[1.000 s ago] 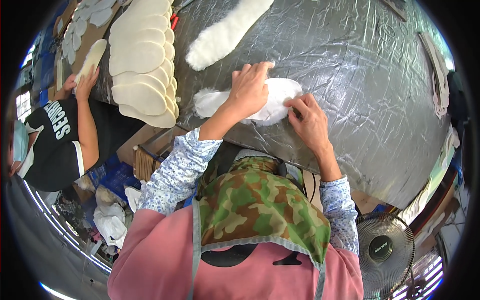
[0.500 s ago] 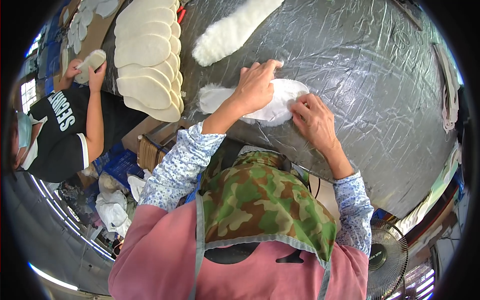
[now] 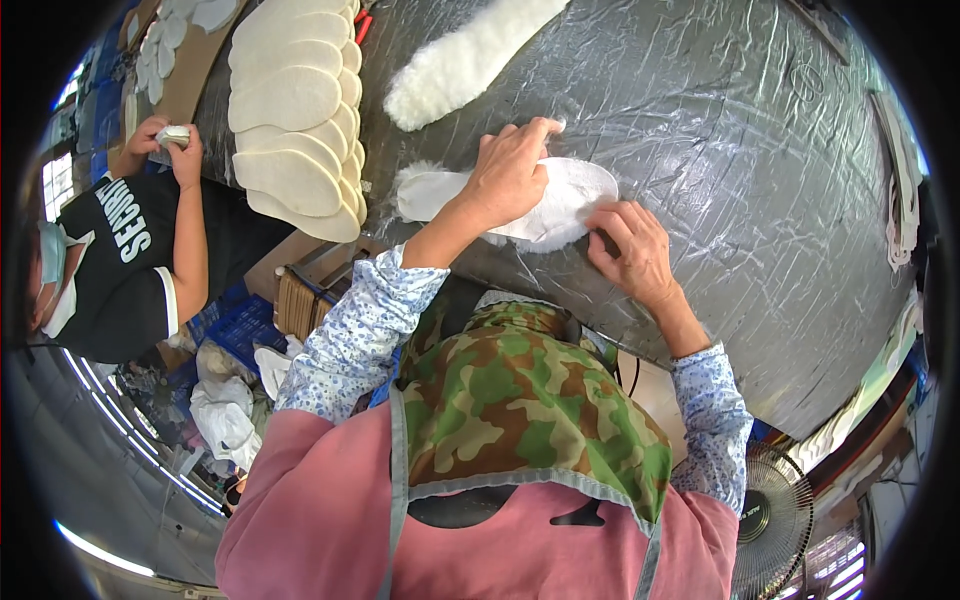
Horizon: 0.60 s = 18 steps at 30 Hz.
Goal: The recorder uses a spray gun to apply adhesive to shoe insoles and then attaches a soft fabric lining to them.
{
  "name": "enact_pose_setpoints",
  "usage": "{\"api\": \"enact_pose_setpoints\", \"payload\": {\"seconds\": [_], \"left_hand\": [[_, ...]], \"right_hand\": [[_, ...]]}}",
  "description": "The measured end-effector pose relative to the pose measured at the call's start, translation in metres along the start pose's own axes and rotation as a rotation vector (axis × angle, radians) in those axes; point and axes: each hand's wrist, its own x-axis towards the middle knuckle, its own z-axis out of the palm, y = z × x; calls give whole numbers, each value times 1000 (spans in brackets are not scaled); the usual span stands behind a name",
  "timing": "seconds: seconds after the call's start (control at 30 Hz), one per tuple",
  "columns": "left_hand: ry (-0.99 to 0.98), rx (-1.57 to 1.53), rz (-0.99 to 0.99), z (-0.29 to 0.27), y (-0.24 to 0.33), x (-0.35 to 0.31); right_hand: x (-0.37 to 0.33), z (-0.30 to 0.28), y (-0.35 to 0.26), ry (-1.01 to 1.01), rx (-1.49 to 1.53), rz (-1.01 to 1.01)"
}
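My left hand (image 3: 508,178) lies flat on a white fleece-lined insole (image 3: 572,190) that rests on the table's crinkled silver plastic sheet (image 3: 720,130). It presses the insole down across its middle. My right hand (image 3: 628,250) touches the insole's near right edge with its fingertips. Fluffy white lining (image 3: 414,178) shows at the insole's left end. Neither hand lifts the piece off the sheet.
A second fluffy white insole (image 3: 462,62) lies farther back. A stack of cream insole blanks (image 3: 292,110) sits at the left. A co-worker in a black shirt (image 3: 130,250) stands at the left and holds a small pale piece (image 3: 172,136). A fan (image 3: 770,520) stands at the lower right.
The co-worker's hands have drawn down and together around the small pale piece. My hands stay on the insole, the left one shifted slightly along it.
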Motion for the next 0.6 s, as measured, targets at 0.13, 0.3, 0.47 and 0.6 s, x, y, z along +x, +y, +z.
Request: {"api": "enact_pose_setpoints", "payload": {"seconds": [0.13,0.3,0.47,0.6], "left_hand": [[-5,12,1,-2,1,-1],[-3,17,11,3,0,1],[-4,19,11,2,-4,2],[-25,31,2,2,-3,4]], "right_hand": [[3,-3,-9,-19,74,138],[6,-5,-8,-101,45,213],[13,-4,-9,-176,-22,211],[13,-4,-5,-199,-9,211]]}}
